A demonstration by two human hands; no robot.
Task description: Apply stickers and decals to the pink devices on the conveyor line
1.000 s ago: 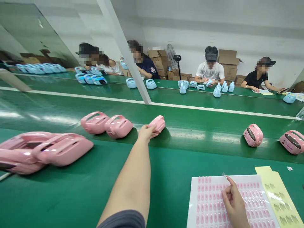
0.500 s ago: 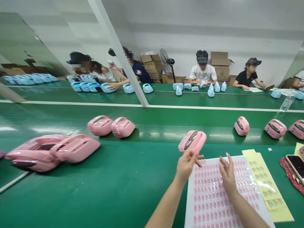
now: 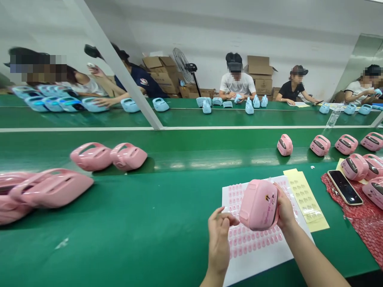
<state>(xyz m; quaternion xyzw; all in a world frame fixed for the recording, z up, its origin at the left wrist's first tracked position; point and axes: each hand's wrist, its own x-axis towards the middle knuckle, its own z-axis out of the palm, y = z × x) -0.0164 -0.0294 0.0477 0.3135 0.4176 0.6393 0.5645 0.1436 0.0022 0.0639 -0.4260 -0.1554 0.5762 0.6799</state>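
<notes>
A pink plastic case point(image 3: 257, 206) with rounded corners is held up over the sticker sheet, a small cartoon print and lettering on the face turned to me. My right hand point(image 3: 285, 208) grips it from the right side, its fingers partly hidden behind it. Beside the case's lower left edge is my left hand point(image 3: 219, 235), fingers apart and loosely bent. One fingertip comes close to that edge; I cannot tell whether it touches. Beneath both hands lies the white sheet point(image 3: 251, 269) with rows of small pink oval stickers.
Yellow sticker sheets point(image 3: 318, 223) lie right of the white one, then a phone point(image 3: 345, 187) on red bubble wrap point(image 3: 365, 231). More pink cases point(image 3: 128, 156) stand left and right. Across the line, several people handle light-blue cases point(image 3: 160, 104). A slanted white post point(image 3: 119, 67) rises at left.
The pink case has passed from my left hand to my right and is turned, showing a printed face. My left hand has let go and sits beside it. The view has swung right.
</notes>
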